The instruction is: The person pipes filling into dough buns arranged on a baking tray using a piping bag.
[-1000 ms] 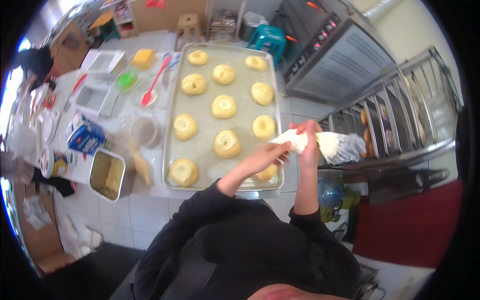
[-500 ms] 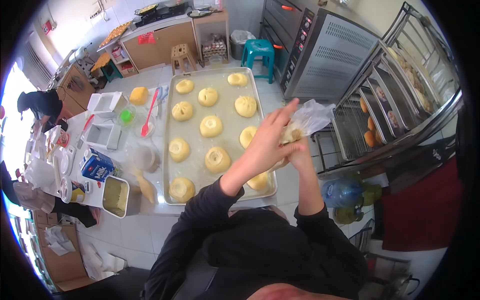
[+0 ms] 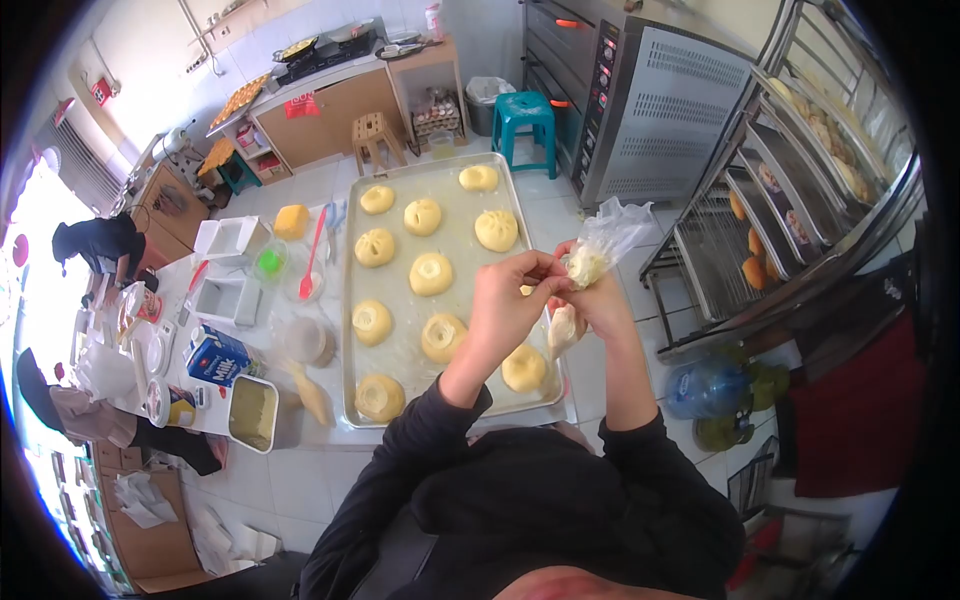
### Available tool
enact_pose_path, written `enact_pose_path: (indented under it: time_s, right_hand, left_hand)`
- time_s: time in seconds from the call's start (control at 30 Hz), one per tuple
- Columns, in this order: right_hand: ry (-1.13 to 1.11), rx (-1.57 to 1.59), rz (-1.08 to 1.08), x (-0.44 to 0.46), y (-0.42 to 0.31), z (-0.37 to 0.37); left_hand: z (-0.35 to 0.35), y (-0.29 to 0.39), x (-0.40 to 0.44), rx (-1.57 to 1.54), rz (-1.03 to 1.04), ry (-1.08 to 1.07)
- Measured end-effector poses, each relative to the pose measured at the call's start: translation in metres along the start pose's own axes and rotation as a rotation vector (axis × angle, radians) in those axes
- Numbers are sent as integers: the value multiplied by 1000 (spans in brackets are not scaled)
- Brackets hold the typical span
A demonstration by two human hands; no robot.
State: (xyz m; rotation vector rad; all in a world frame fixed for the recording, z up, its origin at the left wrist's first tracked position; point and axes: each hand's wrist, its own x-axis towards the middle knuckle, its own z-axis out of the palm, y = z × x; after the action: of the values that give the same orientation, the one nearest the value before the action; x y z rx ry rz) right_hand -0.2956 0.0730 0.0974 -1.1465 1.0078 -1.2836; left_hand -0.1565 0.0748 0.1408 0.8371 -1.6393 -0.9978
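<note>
My right hand [image 3: 598, 306] is wrapped round the neck of a clear piping bag [image 3: 612, 232] with pale cream in it. The bag's loose end sticks up past the hand, and its filled part hangs below, over the tray's right edge. My left hand [image 3: 512, 300] pinches at the bag beside the right hand; the fingertips meet at the cream. Beneath them lies a large metal tray [image 3: 400, 275] with several round dough pieces, many with a hollow or ring on top, such as the bun [image 3: 431, 273] near the middle. My hands hide part of the tray's right side.
Left of the tray are a milk carton [image 3: 218, 356], a metal tin [image 3: 262, 412], a red spatula [image 3: 313, 255] and another filled bag [image 3: 309, 392]. A tray rack [image 3: 735, 270] stands right, an oven [image 3: 665, 110] behind. Two people [image 3: 100, 245] are at the far left.
The piping bag has gone from lying sideways to hanging down from my right hand. My left hand has closed from flat fingers to a pinch. The view has tilted up.
</note>
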Motion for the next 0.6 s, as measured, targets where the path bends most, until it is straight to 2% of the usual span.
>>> enact_pose_path:
  time_s: [0.03, 0.1, 0.23, 0.33, 0.43, 0.5, 0.6]
  right_hand:
    - [-26, -14, -10, 0, 0, 0]
    - [-35, -67, -166, -2, -1, -2]
    - [25, 25, -325, -6, -1, -12]
    - [55, -283, -482, -14, -18, -11]
    - [154, -459, -549, -18, -22, 2]
    - [207, -542, -500, -17, -20, 5]
    - [260, -496, -462, -13, -15, 10]
  left_hand:
    - [1, 0, 0, -28, -30, 1]
    - [3, 0, 3, -83, -86, 5]
    - [3, 4, 9, 28, 25, 18]
    - [7, 6, 12, 67, 66, 27]
    - [13, 10, 13, 121, 99, 38]
    - [17, 10, 12, 129, 71, 29]
    - [21, 2, 10, 246, 231, 4]
